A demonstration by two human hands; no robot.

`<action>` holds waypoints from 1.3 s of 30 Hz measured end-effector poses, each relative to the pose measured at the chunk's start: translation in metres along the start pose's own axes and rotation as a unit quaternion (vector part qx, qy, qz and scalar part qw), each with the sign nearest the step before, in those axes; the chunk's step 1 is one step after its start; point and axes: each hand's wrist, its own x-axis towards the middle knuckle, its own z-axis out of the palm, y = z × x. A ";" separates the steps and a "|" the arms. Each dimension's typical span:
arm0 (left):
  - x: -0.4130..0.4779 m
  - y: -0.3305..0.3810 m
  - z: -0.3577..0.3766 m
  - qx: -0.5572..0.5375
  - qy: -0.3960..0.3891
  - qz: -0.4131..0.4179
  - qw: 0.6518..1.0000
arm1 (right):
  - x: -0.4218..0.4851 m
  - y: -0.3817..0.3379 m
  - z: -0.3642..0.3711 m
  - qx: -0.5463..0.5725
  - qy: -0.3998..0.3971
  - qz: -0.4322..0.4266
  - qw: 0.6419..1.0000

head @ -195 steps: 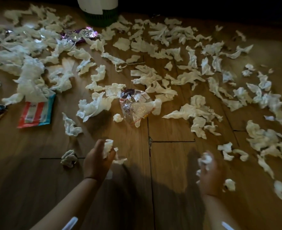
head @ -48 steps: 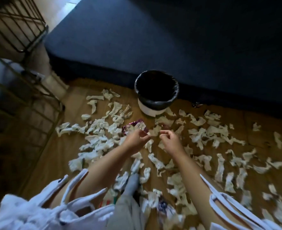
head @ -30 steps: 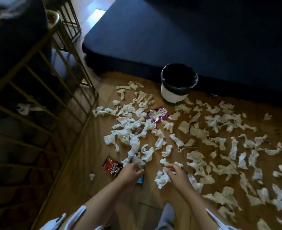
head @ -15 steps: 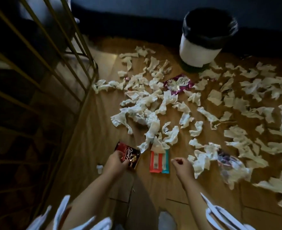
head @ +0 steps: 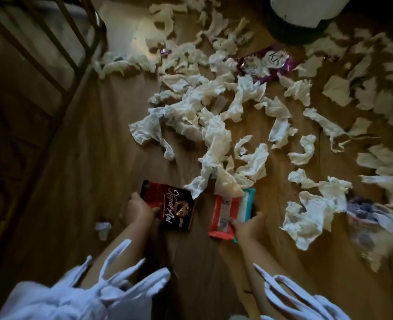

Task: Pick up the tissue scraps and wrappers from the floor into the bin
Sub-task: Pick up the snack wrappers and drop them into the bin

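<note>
Several white tissue scraps [head: 214, 137] lie strewn over the wooden floor. My left hand [head: 139, 209] grips the left edge of a dark red wrapper [head: 172, 209] that lies near me. My right hand [head: 248, 227] pinches the near edge of a red, white and teal wrapper [head: 230, 213], whose far end is under a tissue scrap. A purple wrapper [head: 267, 63] lies further off among the scraps. The white bin [head: 304, 10] stands at the top edge, only its lower part in view.
A metal rail frame [head: 75, 42] runs along the left side. A clear crumpled wrapper [head: 371, 215] lies at the right. One small white scrap [head: 103, 228] sits alone left of my left arm. My white sleeves fill the bottom.
The camera has dropped closer to the floor. My left hand has closed on the dark red wrapper and my right hand has moved left onto the red and teal wrapper.
</note>
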 end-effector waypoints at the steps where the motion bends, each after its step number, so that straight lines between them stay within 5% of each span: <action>1: -0.007 0.002 -0.005 -0.026 -0.018 0.001 1.000 | -0.003 -0.003 -0.009 0.009 -0.011 0.020 1.000; 6: -0.071 0.034 -0.058 -0.142 -0.069 0.011 0.987 | -0.038 -0.027 -0.078 -0.040 -0.027 0.039 0.998; 19: -0.211 0.250 -0.248 -0.246 -0.130 0.097 0.955 | -0.135 -0.253 -0.236 0.151 -0.037 -0.019 0.988; 26: -0.188 0.411 -0.263 -0.327 -0.129 0.107 0.930 | -0.045 -0.416 -0.264 0.289 -0.071 -0.040 0.954; 33: -0.149 0.557 -0.233 -0.355 -0.115 0.092 0.923 | 0.088 -0.577 -0.286 0.302 -0.072 -0.091 0.946; 39: -0.114 0.627 -0.196 -0.371 -0.128 0.072 0.917 | 0.174 -0.642 -0.278 0.338 -0.098 -0.055 0.934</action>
